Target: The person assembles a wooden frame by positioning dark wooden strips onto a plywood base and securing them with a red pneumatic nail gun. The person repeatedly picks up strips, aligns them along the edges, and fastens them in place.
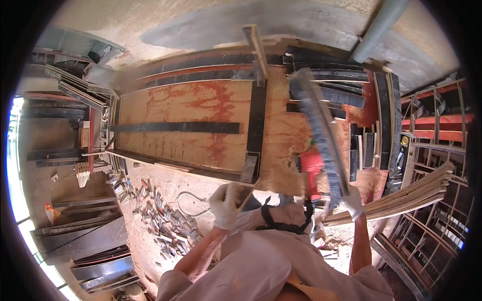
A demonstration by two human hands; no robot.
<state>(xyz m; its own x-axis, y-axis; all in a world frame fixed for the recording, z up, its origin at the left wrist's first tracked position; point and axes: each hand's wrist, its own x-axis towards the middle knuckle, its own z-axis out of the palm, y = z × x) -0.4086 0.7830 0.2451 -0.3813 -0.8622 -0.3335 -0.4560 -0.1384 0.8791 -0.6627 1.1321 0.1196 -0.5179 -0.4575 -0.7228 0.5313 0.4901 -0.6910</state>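
Note:
My right hand (353, 201), in a white glove, grips the near end of a long, narrow board (324, 133). The board has a dark, rough face and slants up and away over the worktable, blurred by motion. My left hand (224, 204), also gloved, is at the table's near edge with its fingers curled. Beside it is a thin brown wooden edge (246, 196); I cannot tell whether the hand holds it. Just left of the board, a red tool (311, 170) lies on the table, partly covered.
The wooden worktable (181, 103) carries dark strips (175, 127) and a stack of dark boards (329, 93) at its far right. Wood offcuts (160, 215) litter the floor at left. Long planks (401, 195) and metal racks (437, 226) stand at right. A pipe (381, 27) runs along the wall.

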